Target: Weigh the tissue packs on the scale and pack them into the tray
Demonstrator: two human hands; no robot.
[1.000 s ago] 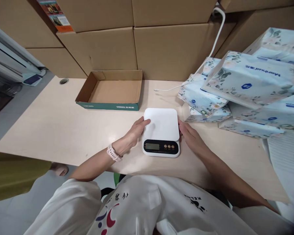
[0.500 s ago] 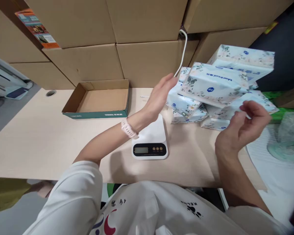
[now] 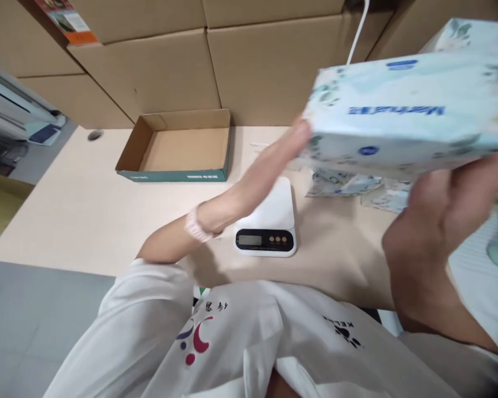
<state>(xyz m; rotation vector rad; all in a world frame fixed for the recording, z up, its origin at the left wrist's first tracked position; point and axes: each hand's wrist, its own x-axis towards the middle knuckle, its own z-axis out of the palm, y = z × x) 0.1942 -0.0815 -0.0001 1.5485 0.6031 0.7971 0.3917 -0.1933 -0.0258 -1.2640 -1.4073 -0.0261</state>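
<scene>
A pale blue, flower-printed tissue pack (image 3: 398,124) is up off the pile, held between my two hands. My left hand (image 3: 274,157) presses flat against its left end, fingers straight. Under the right part of its front edge, my right hand (image 3: 435,215) grips it from below, blurred by motion, its fingertips partly hidden. Below my left wrist lies a white kitchen scale (image 3: 279,207) with a dark display panel and several buttons. Other tissue packs (image 3: 336,185) sit on the table behind the held one, mostly covered by it.
An open, shallow cardboard box (image 3: 172,176) with a green outside stands left of the scale. Large cartons (image 3: 274,72) are stacked along the table's back edge. A white cable (image 3: 358,33) hangs before them. The wooden table (image 3: 74,215) has a round hole at its far left.
Both hands have closed in on a tissue pack from the top of the pile and raised it toward me. The view has shifted, so the box and scale appear farther right and higher.
</scene>
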